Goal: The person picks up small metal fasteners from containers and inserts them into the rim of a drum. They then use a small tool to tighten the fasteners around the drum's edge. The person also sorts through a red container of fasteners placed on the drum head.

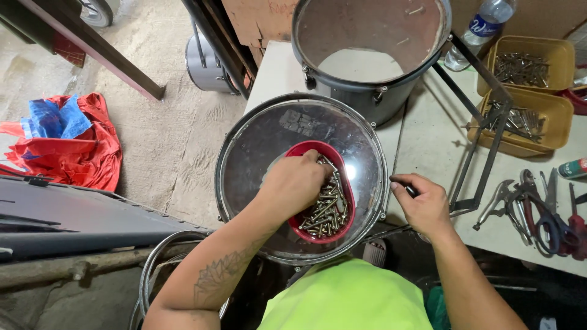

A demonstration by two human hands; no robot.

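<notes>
Okay, going left to right from the head view: my left hand is down inside the red bowl, fingers curled into the pile of metal bolts; I can't tell whether it has actually closed on one, the knuckles hide the fingertips. The bowl is oblong, long axis running roughly away from me, slightly tilted right at the near end, and it sits on the clear head of a drum with a chrome hoop around it. So the bolts lie directly under the left hand, touching it, and that hand is clearly the nearer one. The bolts themselves lie every which way, no common axis. My right hand is just beside the hoop's right edge, apart from the bowl, pinched shut on a small dark tool or key; only its tip shows, so I can't name it exactly. It points left, toward the hoop. Beyond, a second drum shell stands open on the pale table. Further right, two yellow trays hold more hardware, and pliers and scissors lie near the table's edge, well apart from both hands.
</notes>
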